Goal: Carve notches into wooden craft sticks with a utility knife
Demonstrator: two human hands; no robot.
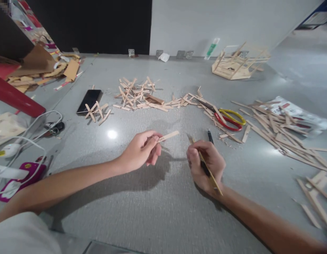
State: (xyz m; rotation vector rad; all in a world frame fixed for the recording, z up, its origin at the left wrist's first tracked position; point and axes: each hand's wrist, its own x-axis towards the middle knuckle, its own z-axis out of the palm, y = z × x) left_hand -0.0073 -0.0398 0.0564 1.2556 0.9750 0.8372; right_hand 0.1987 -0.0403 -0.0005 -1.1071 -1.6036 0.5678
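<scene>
Between the thumb and fingers of my left hand (142, 150) is a short wooden craft stick (169, 136), its rounded end pointing right. My right hand (206, 163) grips a yellow utility knife (211, 178) with a dark slider; its blade points up and left, apart from the stick. Just beyond my right hand lies a black pen (210, 135). Scissors (228, 119) with one red and one yellow handle rest farther back, their blades among cut stick pieces.
A pile of cut sticks (137, 92) and a phone (90, 101) lie toward the back. More sticks (282, 130) spread over a plastic bag at right. A stick-built frame (239, 65) stands at back right. Cables and a purple power strip (23, 180) are at left.
</scene>
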